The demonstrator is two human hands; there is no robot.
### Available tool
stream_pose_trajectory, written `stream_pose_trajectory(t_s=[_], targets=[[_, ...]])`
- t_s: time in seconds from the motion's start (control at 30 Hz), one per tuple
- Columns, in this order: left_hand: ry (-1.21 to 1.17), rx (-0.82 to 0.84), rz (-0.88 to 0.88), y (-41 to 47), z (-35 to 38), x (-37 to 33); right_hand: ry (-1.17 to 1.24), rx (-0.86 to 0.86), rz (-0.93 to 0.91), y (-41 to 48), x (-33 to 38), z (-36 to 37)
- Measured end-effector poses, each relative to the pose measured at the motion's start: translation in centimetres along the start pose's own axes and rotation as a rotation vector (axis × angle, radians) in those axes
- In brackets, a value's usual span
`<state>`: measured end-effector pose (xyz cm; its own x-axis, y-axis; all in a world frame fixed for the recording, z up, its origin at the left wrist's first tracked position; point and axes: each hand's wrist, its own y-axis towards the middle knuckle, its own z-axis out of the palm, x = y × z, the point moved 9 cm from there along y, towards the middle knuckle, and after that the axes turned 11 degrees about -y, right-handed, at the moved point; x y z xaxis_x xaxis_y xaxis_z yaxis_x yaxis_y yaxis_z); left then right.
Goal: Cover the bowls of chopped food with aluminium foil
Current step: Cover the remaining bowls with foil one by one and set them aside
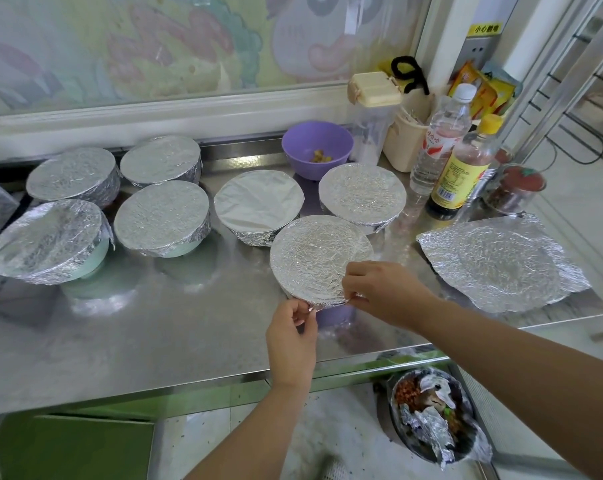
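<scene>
The stainless steel counter [137,341] looks slick, so a sideways tug on any bowl could probably make it slide instead of staying put. At the counter's right end lies a loose foil sheet [500,261], crinkled and marked with a round imprint. It is light and lies near the right forearm, so a careless sweep of that arm could push it off the edge. At the front left, the teal bowl [49,237] has a foil flap standing away from its right side, and that cover seems the likeliest of the 7 to lift. The bowl being worked on, the foil-topped purple bowl [319,259], stands front and centre, just in front of 2 other covered bowls. Its sheet lies flat across the top, and the near edge is being tucked under the rim. The foil is thin and already heavily creased, so pulling too hard there could tear it, or tilt the bowl towards the person and spill the chopped food. At the back, 1 uncovered purple bowl [316,147] holds a few yellowish pieces. Reaching it means passing over finished lids, which a wrist could dent. The left hand [291,336] has its thumb and curled fingers pinching the foil hem below the rim, and the right hand [379,292] pinches the same edge just beside it with its fingertips
</scene>
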<state>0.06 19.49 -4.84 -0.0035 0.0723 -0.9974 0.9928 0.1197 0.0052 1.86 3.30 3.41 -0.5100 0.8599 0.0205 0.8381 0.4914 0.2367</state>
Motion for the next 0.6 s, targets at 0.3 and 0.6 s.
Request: stream_pose_trajectory(t_s=[0.3,0.6], targets=[[0.393,0.088,0.327,2.2,-1.5,-3.5,-0.013,0.01,0.011,0.1,0.0,0.3],[0.588,0.328,0.613,3.8,-0.3,-4.9,0.002,-0.036,0.039,0.2,1.2,-0.1]])
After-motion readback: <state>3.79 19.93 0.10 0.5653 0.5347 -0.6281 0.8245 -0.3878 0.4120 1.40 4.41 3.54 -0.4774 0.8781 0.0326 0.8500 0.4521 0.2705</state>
